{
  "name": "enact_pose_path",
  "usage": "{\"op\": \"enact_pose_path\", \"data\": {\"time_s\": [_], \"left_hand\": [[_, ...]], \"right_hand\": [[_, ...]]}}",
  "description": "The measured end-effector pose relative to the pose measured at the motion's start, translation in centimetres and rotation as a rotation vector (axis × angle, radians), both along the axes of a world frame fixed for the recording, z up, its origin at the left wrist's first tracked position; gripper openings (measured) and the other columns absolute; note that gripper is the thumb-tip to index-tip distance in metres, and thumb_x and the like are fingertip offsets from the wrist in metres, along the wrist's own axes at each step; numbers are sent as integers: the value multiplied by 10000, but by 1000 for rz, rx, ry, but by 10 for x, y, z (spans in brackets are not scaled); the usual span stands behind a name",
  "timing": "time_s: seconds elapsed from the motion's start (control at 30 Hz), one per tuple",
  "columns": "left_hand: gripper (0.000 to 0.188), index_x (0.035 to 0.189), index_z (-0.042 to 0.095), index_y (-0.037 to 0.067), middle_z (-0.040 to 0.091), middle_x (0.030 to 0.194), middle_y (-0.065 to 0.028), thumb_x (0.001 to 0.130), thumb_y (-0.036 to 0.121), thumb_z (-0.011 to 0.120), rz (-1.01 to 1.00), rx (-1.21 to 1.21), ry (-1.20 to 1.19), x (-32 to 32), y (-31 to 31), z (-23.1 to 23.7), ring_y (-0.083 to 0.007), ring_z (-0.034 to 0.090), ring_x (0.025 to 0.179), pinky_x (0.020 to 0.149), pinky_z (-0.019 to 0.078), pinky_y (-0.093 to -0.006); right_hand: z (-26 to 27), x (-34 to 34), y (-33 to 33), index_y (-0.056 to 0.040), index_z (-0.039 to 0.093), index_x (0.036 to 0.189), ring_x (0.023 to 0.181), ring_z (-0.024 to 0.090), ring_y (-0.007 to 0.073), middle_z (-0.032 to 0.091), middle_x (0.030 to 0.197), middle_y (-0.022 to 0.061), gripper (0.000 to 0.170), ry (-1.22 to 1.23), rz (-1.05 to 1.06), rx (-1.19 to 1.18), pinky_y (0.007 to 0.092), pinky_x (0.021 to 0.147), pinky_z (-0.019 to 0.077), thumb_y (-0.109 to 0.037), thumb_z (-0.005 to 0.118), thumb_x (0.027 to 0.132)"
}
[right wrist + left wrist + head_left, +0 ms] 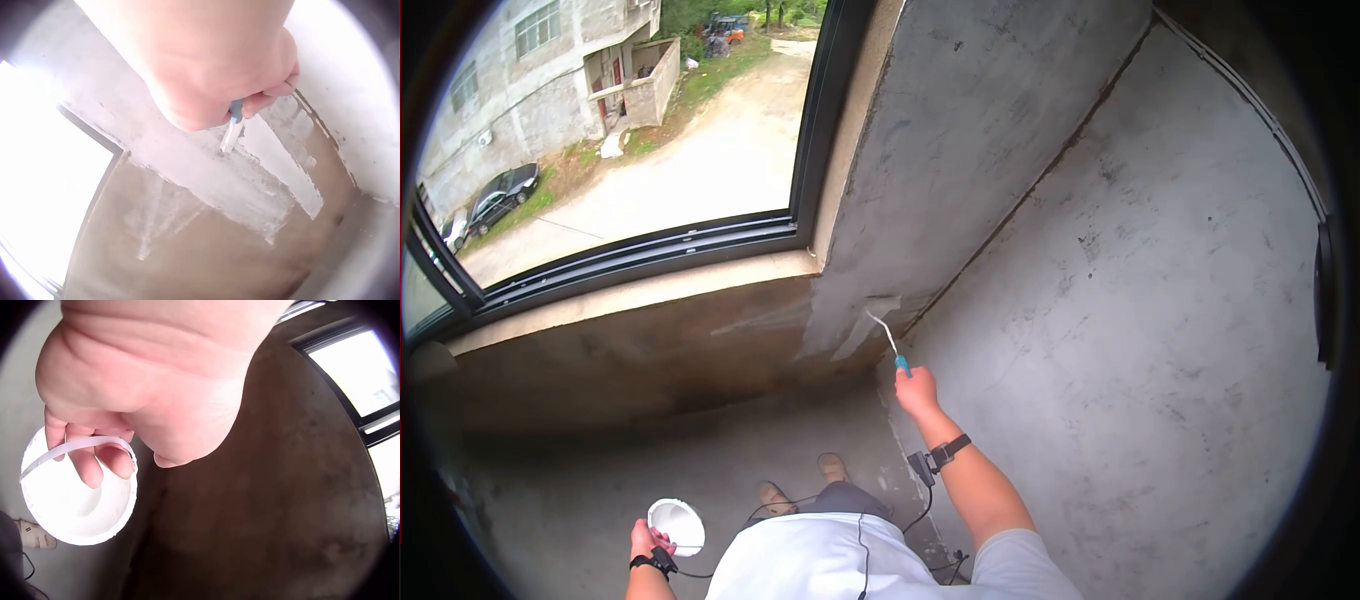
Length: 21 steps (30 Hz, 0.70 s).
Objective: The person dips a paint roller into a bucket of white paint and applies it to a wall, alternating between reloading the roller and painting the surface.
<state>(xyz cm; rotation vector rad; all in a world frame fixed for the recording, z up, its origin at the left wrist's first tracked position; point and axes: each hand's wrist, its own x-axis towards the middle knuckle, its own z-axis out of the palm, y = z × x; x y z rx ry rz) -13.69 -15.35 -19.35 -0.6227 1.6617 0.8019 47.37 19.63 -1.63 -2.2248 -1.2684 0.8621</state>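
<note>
In the head view, my right hand (917, 390) grips the blue handle (903, 366) of a small paint roller (884, 328). Its bent white rod reaches up to a pale roller head (884, 303) at the wall, low beside the window corner. Pale wet streaks (281, 162) mark the brown wall (181, 250) in the right wrist view. At lower left, my left hand (646, 540) holds a white bucket (677, 526). The left wrist view shows the fingers (87, 469) curled over its rim, with the strap handle (75, 445) across them.
A black-framed window (650, 240) with a pale sill (640, 295) is at left. A grey wall (1140, 260) rises on the right. Below are the person's feet (832, 466) on the concrete floor (630, 460). Cables (918, 515) run from the wrist cameras past the body.
</note>
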Motion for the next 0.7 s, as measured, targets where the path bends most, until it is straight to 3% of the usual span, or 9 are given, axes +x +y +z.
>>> {"op": "enact_pose_path", "data": {"time_s": [0.03,0.17,0.23,0.37,0.47,0.57,0.7], "left_hand": [[334,827,397,192,416,732,46,927,508,439,37,12,7,4,-4,-1,-155,427,712,781,420,-432],[360,830,403,188,425,724,46,915,533,454,165,53,71,19,-17,-1,-156,437,738,832,425,-446],[377,889,421,180,449,773,33,901,553,480,193,63,87,26,-26,10,-157,445,775,852,425,-448],[434,1034,436,172,484,838,22,883,576,487,317,88,109,30,-55,-1,-161,457,750,793,429,-424],[415,959,426,187,532,857,24,881,593,464,533,24,191,38,-72,-5,-128,449,708,679,388,-326],[425,877,385,185,479,748,48,892,607,436,561,6,274,41,-92,-16,-103,394,617,584,336,-297],[405,862,377,183,479,744,52,882,583,441,535,-9,317,54,-100,-4,-96,374,569,527,304,-293]], "right_hand": [[-4,3,1,-2,613,938,748,717,237,712,885,144,241,343,-56,-29,385,593,549,-229,558,995],[22,-11,1,-19,585,1010,759,692,183,681,906,91,204,464,-129,-126,310,559,520,-219,549,1014],[24,-6,2,-9,564,1056,677,677,181,679,938,107,240,695,-129,-211,302,524,527,-245,560,1011],[13,5,0,-19,571,1046,658,659,168,669,928,103,238,770,-80,-198,287,514,517,-252,584,1000],[17,8,-6,-27,588,998,579,606,147,665,863,90,223,823,-127,-174,272,476,469,-248,612,982],[11,18,-7,-40,597,915,506,532,120,617,740,56,189,858,-58,-134,263,444,403,-218,635,964],[6,22,-3,-58,552,814,470,464,102,526,641,19,208,868,-67,-126,272,416,355,-184,648,948]]}}
